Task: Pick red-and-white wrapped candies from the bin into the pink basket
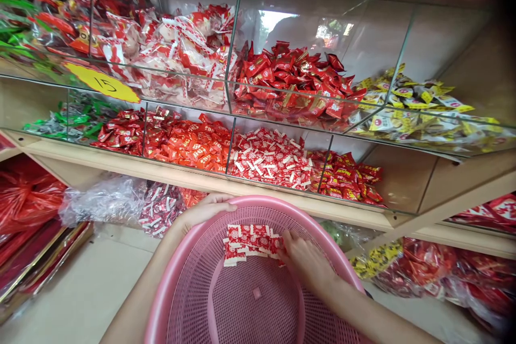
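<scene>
A pink plastic basket with fine slotted walls is tilted toward me below the lower shelf. My left hand grips its far left rim, fingers curled over the edge. Inside, small red-and-white wrapped candies sit in overlapping rows against the far wall. My right hand reaches into the basket with its fingers bent together at the right end of those rows, touching a candy there. The fingertips partly cover that candy. Similar red-and-white candies fill a compartment of the shelf just beyond the basket.
Glass dividers split the shelves into candy compartments, with red packets and yellow-and-white packets above. A yellow price tag reads 15. The wooden shelf edge runs close behind the rim. Bagged candies lie on the tiled floor.
</scene>
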Tool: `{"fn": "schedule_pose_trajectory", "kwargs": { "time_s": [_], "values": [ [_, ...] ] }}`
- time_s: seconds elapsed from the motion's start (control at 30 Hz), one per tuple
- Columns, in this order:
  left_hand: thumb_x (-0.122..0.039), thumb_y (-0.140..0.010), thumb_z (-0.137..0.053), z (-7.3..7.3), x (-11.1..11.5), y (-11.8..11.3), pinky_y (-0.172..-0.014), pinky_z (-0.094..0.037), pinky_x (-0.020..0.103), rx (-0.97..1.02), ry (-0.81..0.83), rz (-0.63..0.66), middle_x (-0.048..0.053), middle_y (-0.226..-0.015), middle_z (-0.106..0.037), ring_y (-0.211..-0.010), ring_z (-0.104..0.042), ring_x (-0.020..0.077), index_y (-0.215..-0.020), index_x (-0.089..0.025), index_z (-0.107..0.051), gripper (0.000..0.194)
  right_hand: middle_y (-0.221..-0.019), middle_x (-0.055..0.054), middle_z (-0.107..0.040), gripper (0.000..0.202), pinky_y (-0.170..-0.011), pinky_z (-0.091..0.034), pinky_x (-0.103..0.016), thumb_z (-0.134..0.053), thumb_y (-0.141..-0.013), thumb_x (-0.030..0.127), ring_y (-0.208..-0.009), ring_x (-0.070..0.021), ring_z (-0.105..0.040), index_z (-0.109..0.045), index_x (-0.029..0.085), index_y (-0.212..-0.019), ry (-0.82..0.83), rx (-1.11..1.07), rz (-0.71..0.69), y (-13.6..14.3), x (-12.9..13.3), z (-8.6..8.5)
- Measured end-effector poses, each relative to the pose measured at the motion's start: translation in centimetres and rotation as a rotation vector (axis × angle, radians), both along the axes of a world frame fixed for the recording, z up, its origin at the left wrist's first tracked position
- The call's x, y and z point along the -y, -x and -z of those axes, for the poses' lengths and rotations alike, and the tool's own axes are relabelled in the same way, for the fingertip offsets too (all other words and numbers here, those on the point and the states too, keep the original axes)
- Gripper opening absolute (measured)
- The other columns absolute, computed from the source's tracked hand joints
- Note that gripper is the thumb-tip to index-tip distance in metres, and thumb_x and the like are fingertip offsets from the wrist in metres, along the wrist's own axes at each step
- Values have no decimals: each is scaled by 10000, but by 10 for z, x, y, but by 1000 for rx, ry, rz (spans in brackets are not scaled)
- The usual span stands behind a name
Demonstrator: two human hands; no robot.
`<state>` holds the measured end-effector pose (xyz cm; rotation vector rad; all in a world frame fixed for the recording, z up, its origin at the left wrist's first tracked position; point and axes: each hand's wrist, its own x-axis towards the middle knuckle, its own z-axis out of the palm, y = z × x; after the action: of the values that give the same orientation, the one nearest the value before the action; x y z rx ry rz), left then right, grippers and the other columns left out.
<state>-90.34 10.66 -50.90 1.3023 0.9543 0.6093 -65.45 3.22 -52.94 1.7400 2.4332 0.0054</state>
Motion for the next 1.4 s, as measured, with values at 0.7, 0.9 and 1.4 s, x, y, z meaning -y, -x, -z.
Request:
{"fn": "schedule_pose_trajectory", "kwargs": {
  "time_s": [0.7, 0.9, 1.4],
  "values": [
    [-317, -706, -593, -3, 1, -1, -666, -410, 244, -17, -5, -8, 19, -867, -655, -727, -576, 156, -980, -171, -622, 312, -747, -71, -597, 217, -549, -324, -239, -373, -840, 318, -621, -139, -535, -522, 160, -831, -329, -358, -29, 8, -82, -107],
    [-303, -706, -596, -2, 1, -1, -683, -410, 238, 7, -6, -9, 16, -850, -655, -728, -574, 144, -968, -169, -634, 297, -788, -144, -616, 317, -580, -353, -281, -426, -792, 405, -736, -220, -573, -595, 137, -774, -280, -269, 223, 34, -119, -101],
    [-312, -706, -592, 1, -1, 0, -661, -422, 251, -20, -7, -7, 19, -833, -657, -725, -583, 157, -984, -176, -626, 311, -619, -3, -556, 197, -525, -294, -213, -340, -823, 254, -510, -92, -459, -512, 189, -753, -426, -575, -80, 20, -76, -99]
  ]
}}
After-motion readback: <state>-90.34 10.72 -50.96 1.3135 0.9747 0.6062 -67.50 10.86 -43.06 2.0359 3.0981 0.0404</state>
